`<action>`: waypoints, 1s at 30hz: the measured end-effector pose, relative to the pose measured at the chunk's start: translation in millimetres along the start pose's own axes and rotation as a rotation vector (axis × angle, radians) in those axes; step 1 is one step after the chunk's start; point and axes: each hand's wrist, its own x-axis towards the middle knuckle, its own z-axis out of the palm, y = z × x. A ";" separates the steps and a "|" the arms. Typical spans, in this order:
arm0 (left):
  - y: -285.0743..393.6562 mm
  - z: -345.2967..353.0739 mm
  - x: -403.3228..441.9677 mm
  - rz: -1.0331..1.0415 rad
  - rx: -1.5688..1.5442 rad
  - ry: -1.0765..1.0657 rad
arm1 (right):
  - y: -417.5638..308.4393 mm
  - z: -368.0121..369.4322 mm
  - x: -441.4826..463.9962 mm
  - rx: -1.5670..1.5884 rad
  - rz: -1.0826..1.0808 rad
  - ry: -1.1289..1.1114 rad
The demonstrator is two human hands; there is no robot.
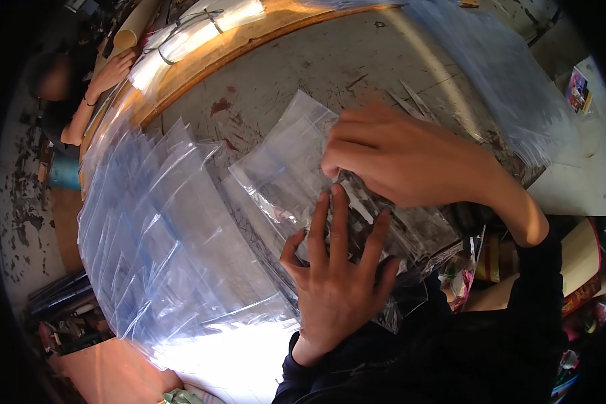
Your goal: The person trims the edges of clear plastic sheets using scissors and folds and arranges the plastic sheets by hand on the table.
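Observation:
My left hand (pixel 340 273) lies palm down with its fingers spread, pressing on a clear plastic sheet (pixel 266 178) on the table in front of me. Just beyond its fingertips, my right hand (pixel 390 151) is closed, with curled fingers and fingertips low over the same plastic. What sits between those fingers is hidden. Under and beside both hands the plastic is creased and shiny, with crumpled film (pixel 431 236) toward my body. To the left, a fanned stack of clear bluish plastic sheets (pixel 175 222) overlaps in layers.
A long pile of clear plastic (pixel 491 81) drapes over the table's far right. The worn grey tabletop (pixel 262 74) has a curved wooden edge (pixel 249 37). Tied bright film (pixel 188 40) lies at the back, where another person's hand (pixel 114 71) rests. Rolls and clutter stand right.

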 end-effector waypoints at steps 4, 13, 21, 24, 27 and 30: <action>-0.9 0.5 -0.1 0.013 0.004 0.002 | -7.0 -1.3 -13.8 0.058 0.100 -0.065; -0.5 1.0 -0.9 0.009 0.009 -0.010 | -5.5 8.1 -20.6 -0.037 0.039 -0.015; 1.3 0.9 -1.0 0.001 0.010 -0.017 | -9.1 20.3 -19.0 -0.213 -0.062 0.085; 1.6 0.3 -1.0 -0.010 0.000 -0.016 | -10.0 21.5 -17.7 -0.200 -0.027 0.068; 3.0 -0.6 -0.5 -0.014 0.000 -0.020 | -8.0 26.1 -15.4 -0.197 0.017 0.081; 3.5 -1.4 -0.7 -0.013 0.003 -0.023 | 10.6 20.4 -6.5 -0.363 0.142 0.194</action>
